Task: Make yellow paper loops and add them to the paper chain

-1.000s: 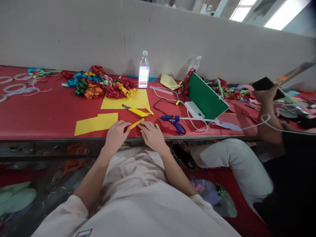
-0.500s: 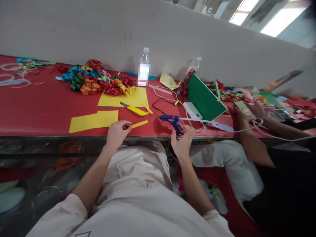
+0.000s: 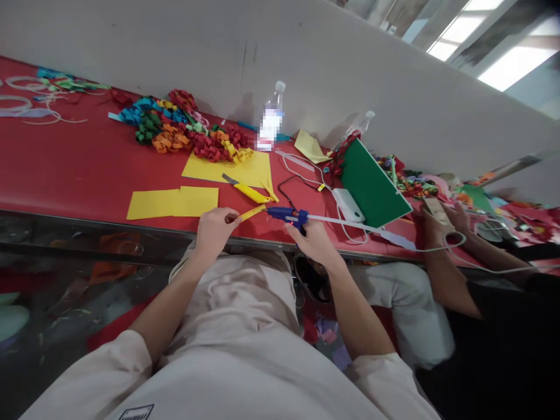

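Observation:
Between the fingers of my left hand (image 3: 215,228) is a narrow yellow paper strip (image 3: 254,212), its free end pointing right. My right hand (image 3: 315,238) grips a blue glue gun (image 3: 286,215), with a long glue stick (image 3: 335,220) trailing from its back. The nozzle is at the strip's free end; whether they touch I cannot tell. Just beyond lies a yellow utility knife (image 3: 249,191) with its blade out, beside some thin yellow strips (image 3: 270,189). Yellow paper pieces (image 3: 175,202) lie left of my left hand, and a larger yellow sheet (image 3: 201,168) is behind.
Colourful paper chains (image 3: 175,137) are heaped at the back left. A bottle (image 3: 278,96) stands near the wall. A white power strip (image 3: 349,204) with cords sits by a leaning green board (image 3: 371,186). At right, a co-worker's hands (image 3: 437,227) hold a beige object.
My right hand has brought the glue gun left, from apart to the strip's end, and now grips it more fully. The head view has shifted and tilted slightly.

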Available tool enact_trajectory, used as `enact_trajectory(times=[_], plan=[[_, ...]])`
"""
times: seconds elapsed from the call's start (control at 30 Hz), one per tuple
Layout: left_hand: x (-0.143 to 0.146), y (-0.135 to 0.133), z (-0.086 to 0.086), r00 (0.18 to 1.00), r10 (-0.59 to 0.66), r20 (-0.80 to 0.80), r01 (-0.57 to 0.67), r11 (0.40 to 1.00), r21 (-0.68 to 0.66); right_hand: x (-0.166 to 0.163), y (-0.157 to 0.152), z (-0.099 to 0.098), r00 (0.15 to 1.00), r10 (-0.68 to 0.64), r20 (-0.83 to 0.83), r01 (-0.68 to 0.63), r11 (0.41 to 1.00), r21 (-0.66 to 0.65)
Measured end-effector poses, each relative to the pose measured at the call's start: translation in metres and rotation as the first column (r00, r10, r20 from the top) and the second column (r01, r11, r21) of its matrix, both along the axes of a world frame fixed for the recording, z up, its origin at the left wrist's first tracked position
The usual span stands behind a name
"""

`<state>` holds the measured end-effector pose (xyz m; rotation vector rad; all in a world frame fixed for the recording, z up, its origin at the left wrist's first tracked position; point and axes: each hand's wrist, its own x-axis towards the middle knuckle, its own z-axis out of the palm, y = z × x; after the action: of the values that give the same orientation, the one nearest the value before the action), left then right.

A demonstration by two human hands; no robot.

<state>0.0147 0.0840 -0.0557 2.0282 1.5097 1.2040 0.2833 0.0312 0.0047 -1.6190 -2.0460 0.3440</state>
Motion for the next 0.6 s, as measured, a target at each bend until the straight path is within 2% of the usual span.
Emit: enact_trajectory(times=[0.17,0.4,0.6], plan=[[0.0,-0.001,-0.003,1.0,0.011,-0.009,-0.011,1.0,0.027,-0.027,0.008,0.006,0.987,0.131,0.093,-0.132,0.991,0.002],[0.001,-0.003,-0.004,0.999,0.011,-0.042,-0.008,0.997,0.073,-0.036,0.014,0.004,0.977,0.146,0.154,-0.137,0.988,-0.064],[-0.004,-0.003,0.0,0.999,-0.049,-0.021,0.05,0.998,0.031,-0.04,0.013,0.008,0.975,0.16,0.155,-0.145,0.984,-0.104]])
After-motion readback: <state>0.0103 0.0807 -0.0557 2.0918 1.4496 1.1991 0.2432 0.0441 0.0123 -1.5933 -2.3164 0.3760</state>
